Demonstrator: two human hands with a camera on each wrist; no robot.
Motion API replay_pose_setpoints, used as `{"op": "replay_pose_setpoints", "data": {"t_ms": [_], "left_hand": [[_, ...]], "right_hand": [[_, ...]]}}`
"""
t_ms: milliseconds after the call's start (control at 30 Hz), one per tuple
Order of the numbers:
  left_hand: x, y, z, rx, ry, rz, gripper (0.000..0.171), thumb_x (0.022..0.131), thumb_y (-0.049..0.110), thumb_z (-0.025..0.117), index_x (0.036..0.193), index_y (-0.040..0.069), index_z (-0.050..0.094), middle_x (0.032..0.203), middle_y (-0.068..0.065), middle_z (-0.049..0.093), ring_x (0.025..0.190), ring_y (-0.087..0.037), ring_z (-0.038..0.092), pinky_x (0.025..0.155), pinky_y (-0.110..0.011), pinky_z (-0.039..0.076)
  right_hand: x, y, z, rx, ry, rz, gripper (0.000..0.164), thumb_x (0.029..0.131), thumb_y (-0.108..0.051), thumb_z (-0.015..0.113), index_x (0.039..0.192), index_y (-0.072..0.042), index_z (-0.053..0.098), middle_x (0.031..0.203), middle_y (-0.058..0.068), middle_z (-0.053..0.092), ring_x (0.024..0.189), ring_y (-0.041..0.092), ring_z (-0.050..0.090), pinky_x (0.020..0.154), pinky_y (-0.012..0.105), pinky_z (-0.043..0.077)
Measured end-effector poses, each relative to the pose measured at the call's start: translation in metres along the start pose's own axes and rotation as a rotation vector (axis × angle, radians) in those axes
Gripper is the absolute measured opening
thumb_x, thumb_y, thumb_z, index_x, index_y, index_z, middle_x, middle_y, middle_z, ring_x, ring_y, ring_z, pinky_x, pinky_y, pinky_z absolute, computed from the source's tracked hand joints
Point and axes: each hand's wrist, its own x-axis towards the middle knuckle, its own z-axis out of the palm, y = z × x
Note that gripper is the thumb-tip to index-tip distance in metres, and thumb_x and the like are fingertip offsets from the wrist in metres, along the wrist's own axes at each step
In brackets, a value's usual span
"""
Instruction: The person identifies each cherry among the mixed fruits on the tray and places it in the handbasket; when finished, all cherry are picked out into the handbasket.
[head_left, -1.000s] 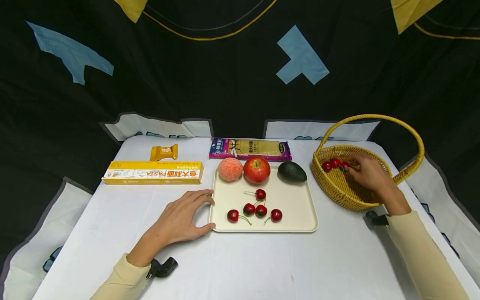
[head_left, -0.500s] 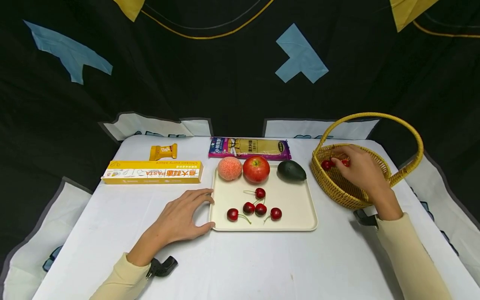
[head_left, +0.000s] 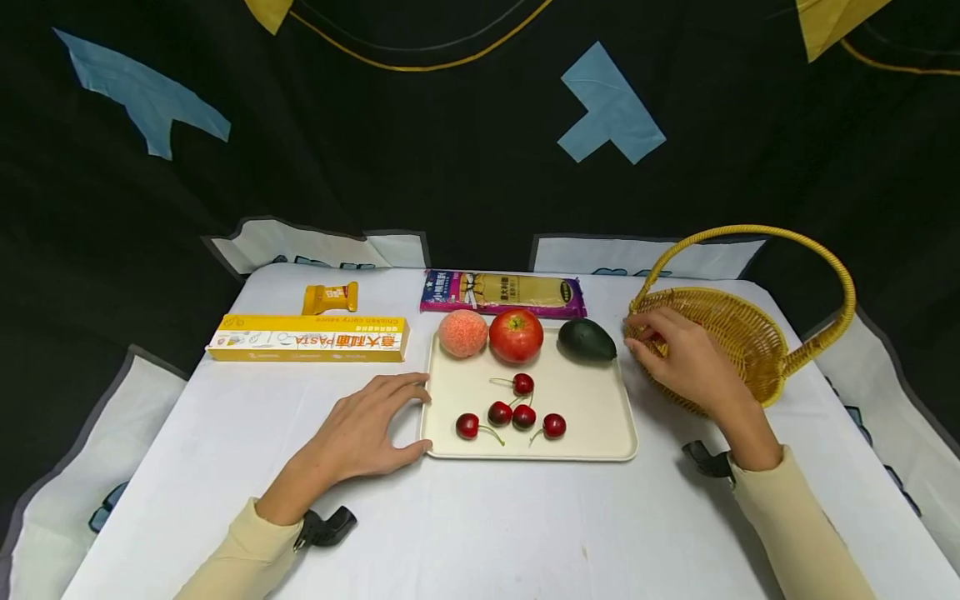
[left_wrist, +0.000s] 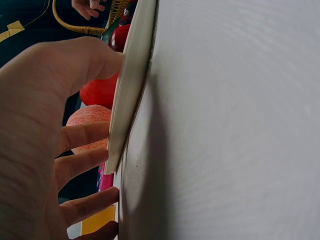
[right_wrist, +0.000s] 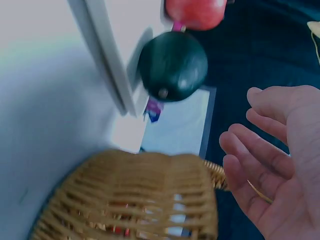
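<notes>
My left hand (head_left: 363, 429) rests at the left side of a cream tray (head_left: 592, 408), thumb and fingertips along its edge; the left wrist view shows the thumb (left_wrist: 95, 60) on the rim. Several dark red cherries with stems (head_left: 522, 384) lie on the tray, below a pink textured peach-like fruit (head_left: 462, 333), a red apple (head_left: 516, 336) and a dark green avocado (head_left: 587, 342). My right hand (head_left: 686, 358) is over the left rim of a wicker basket (head_left: 750, 333), fingers loosely bent. Nothing shows in its palm in the right wrist view. It hides most of the basket's cherries.
A yellow pasta box (head_left: 307, 340) lies left of the tray, with a small orange-yellow packet (head_left: 331, 297) behind it. Behind the fruit is a purple pasta bag (head_left: 502, 294). The basket's tall handle (head_left: 750, 229) arches over it at the table's right side.
My right hand has come leftward from inside the basket to its left rim, now covering where cherries showed before. My left hand stays at the tray edge.
</notes>
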Motion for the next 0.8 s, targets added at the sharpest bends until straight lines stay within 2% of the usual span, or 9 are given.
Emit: {"op": "replay_pose_setpoints", "data": {"t_ms": [233, 333, 567, 800], "left_hand": [[0.0, 0.001, -0.002, -0.001, -0.002, 0.003, 0.058, 0.085, 0.058, 0.081, 0.132, 0.028, 0.069, 0.164, 0.006, 0.051, 0.145, -0.024, 0.052, 0.091, -0.06, 0.058], [0.0, 0.001, -0.001, -0.005, -0.008, -0.001, 0.057, 0.085, 0.058, 0.081, 0.132, 0.028, 0.068, 0.164, 0.006, 0.05, 0.146, -0.025, 0.052, 0.09, -0.062, 0.057], [0.001, 0.001, -0.001, 0.005, -0.017, -0.007, 0.056, 0.085, 0.059, 0.08, 0.131, 0.029, 0.068, 0.165, 0.007, 0.049, 0.146, -0.024, 0.051, 0.09, -0.062, 0.057], [0.0, 0.001, -0.001, 0.0, -0.008, -0.001, 0.056, 0.085, 0.059, 0.081, 0.131, 0.029, 0.068, 0.165, 0.007, 0.049, 0.146, -0.024, 0.051, 0.092, -0.06, 0.058]], "right_hand": [[-0.001, -0.014, 0.012, 0.004, -0.058, -0.059, 0.029, 0.096, -0.014, 0.082, 0.124, -0.008, 0.075, 0.112, 0.012, 0.072, 0.091, 0.028, 0.071, 0.071, 0.043, 0.059], [-0.001, -0.018, 0.017, 0.021, -0.107, -0.079, 0.03, 0.096, -0.013, 0.082, 0.125, -0.009, 0.076, 0.109, 0.01, 0.072, 0.091, 0.025, 0.071, 0.069, 0.039, 0.058], [-0.004, -0.031, 0.028, 0.085, -0.198, -0.098, 0.031, 0.095, -0.015, 0.083, 0.125, -0.009, 0.076, 0.112, 0.01, 0.074, 0.096, 0.022, 0.072, 0.078, 0.044, 0.064], [-0.006, -0.042, 0.046, 0.193, -0.265, -0.204, 0.029, 0.096, -0.02, 0.084, 0.121, -0.007, 0.076, 0.114, 0.008, 0.076, 0.095, 0.018, 0.074, 0.078, 0.041, 0.063]]}}
